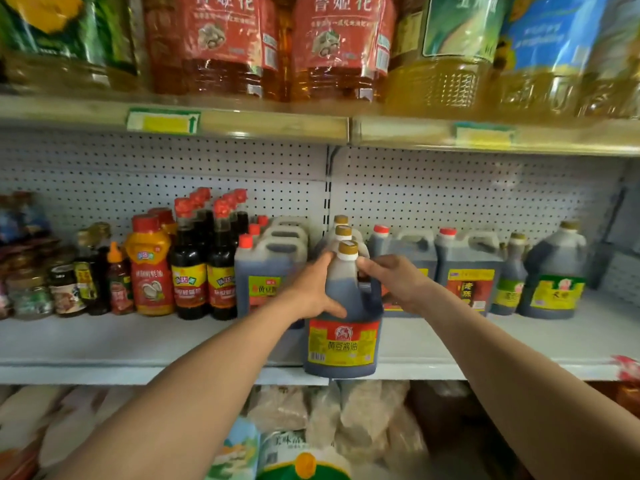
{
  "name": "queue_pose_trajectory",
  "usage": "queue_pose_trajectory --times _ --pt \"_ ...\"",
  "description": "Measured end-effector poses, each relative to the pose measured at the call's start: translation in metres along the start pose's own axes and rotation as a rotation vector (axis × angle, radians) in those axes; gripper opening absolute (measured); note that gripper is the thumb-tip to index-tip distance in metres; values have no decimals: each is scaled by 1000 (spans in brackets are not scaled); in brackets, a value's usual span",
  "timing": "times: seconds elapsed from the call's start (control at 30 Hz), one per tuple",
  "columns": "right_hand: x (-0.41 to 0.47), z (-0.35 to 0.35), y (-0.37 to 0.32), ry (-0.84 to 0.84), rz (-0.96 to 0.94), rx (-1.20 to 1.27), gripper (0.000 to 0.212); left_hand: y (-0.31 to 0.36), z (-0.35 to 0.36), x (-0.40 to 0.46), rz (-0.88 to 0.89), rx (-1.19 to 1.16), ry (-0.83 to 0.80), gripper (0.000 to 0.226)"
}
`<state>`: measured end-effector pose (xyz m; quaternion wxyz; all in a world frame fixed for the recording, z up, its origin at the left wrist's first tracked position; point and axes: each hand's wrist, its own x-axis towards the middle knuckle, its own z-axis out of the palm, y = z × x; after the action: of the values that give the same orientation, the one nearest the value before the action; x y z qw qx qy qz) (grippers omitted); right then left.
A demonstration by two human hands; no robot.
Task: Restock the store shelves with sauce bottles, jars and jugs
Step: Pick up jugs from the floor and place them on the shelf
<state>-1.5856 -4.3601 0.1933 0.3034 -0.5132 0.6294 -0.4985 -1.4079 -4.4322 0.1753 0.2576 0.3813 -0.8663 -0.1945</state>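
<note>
Gripping the dark soy sauce jug (343,327) from both sides, the person steadies it at the front lip of the middle shelf (104,341). The left hand (313,292) wraps the jug's shoulder and body with the thumb across the front, while the right hand (398,282) curls round the handle near the neck, just below the gold cap (348,248). That two-sided hold likely keeps a heavy, full jug from tipping as it is slid back. Its base seems to sit at, or slightly over, the shelf edge, so it is not yet fully home.

Directly behind it stand two matching gold-capped jugs (343,232) in a single file, which suggests this one closes the row. To the left a red-capped jug (266,271) stands close; to the right, another dark jug (408,258) is near, leaving a narrow lane. Bare shelf lies open in front on both sides. The upper shelf (242,124) of oil bottles hangs well above.
</note>
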Motion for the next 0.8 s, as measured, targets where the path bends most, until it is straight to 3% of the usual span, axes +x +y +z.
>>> queue_pose_trajectory --times 0.13,0.17,0.3,0.4,0.5,0.67,0.8 --pt "2 1 20 -19 -124 -31 30 -8 7 4 43 -47 19 116" --pt "0 3 25 -52 -171 -64 39 -10 7 6 53 -52 17 114" --pt "-10 10 40 -89 -312 -332 128 -17 8 10 73 -44 22 111" --pt "-10 10 41 -73 -308 -508 150 -22 10 10 100 -72 11 112" --pt "-11 12 38 10 -283 -649 151 -23 11 7 128 -52 10 114" --pt "-18 16 34 144 -254 -817 112 -25 9 -1 198 68 -29 134" --pt "-19 18 32 233 -223 -935 106 -26 10 1 215 130 -28 139"
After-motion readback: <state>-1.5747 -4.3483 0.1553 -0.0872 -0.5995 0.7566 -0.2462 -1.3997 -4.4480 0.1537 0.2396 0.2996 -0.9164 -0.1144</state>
